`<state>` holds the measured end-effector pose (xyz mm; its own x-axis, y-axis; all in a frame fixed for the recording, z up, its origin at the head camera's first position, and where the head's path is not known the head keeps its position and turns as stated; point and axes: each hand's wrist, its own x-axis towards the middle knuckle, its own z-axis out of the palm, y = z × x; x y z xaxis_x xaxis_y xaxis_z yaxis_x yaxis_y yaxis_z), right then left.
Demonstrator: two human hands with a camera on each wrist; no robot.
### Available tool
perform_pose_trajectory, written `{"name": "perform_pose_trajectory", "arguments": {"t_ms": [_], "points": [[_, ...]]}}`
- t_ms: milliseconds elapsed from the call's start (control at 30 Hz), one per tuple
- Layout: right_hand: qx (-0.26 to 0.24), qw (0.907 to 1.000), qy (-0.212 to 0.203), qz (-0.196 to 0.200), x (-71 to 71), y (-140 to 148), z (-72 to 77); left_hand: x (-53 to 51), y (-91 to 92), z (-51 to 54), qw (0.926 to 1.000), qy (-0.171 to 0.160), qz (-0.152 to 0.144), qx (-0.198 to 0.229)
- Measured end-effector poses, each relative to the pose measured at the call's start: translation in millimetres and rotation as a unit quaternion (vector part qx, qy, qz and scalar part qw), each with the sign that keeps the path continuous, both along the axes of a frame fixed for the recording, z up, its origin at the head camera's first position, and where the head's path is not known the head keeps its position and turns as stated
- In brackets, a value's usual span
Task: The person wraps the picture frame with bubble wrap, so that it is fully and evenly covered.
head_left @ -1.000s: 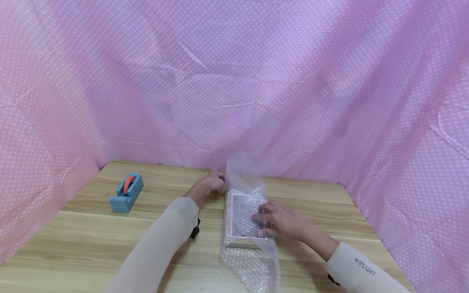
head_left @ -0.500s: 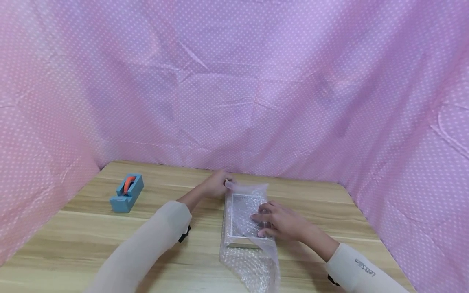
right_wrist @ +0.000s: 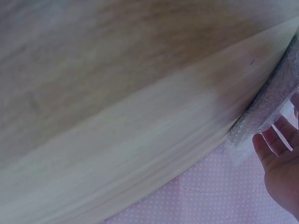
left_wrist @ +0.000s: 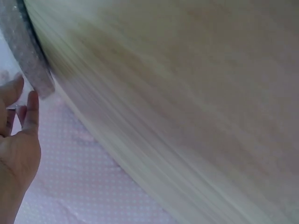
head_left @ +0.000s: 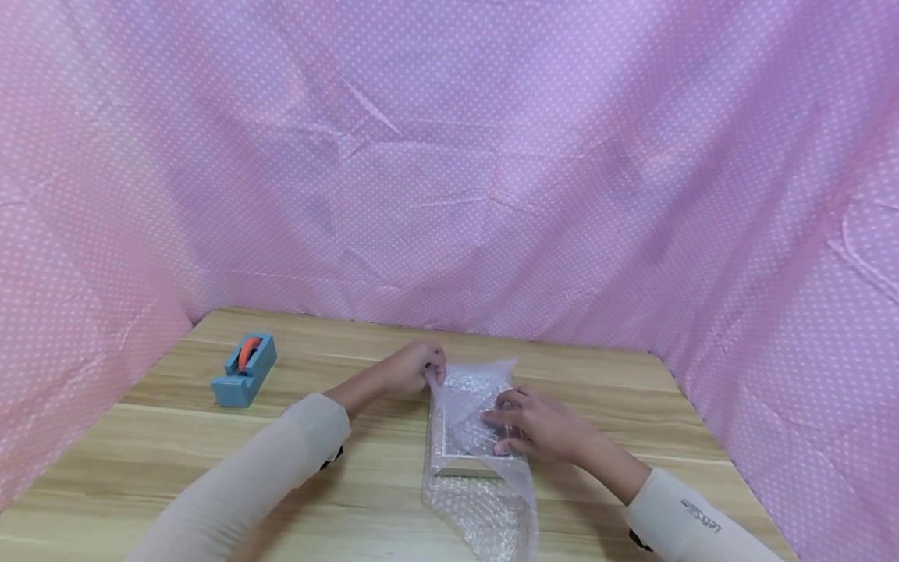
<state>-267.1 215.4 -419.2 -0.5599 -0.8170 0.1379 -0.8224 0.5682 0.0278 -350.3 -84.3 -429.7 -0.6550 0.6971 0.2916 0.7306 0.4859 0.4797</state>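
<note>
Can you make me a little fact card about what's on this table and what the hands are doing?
Left hand: pinches the far-left part of the bubble wrap
Right hand: fingers spread, resting on the wrap's right side
Under the wrap: flat frame-like thing with a white border
Off to the left: blue tape dispenser, orange wheel inside
Table: wood-grained
Behind: pink-purple curtain, white dots

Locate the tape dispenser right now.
In the head view, the tape dispenser sits on the left side of the table, left of the left hand and bubble wrap.
</note>
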Motion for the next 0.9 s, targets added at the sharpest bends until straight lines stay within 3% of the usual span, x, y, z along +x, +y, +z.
{"name": "perform_pose_trajectory", "arguments": {"t_ms": [100,267,433,633,900], "points": [[-0.021,0.9998,0.0,-0.003,-2.4,-2,-0.2,-2.8,-4.8,1.9,0.9998,-0.011,-0.012,-0.009],[-0.055,0.9978,-0.029,-0.025,-7.3,-8,2.3,-7.3,-8.1,6.0,0.9986,0.029,-0.035,-0.027],[-0.024,0.9978,-0.048,-0.038,-13.7,-13,8.2,-10.8,-9.3,6.0,0.9956,0.067,-0.052,-0.04],[0.047,0.9972,-0.055,-0.021,-19.9,-18,17.6,-11.4,-11.3,4.9,0.9937,0.071,-0.073,-0.048],[0.055,0.9945,-0.089,-0.005,-25.1,-20,20.5,-9.0,-19.3,5.7,0.9949,0.038,-0.079,-0.05]]}}
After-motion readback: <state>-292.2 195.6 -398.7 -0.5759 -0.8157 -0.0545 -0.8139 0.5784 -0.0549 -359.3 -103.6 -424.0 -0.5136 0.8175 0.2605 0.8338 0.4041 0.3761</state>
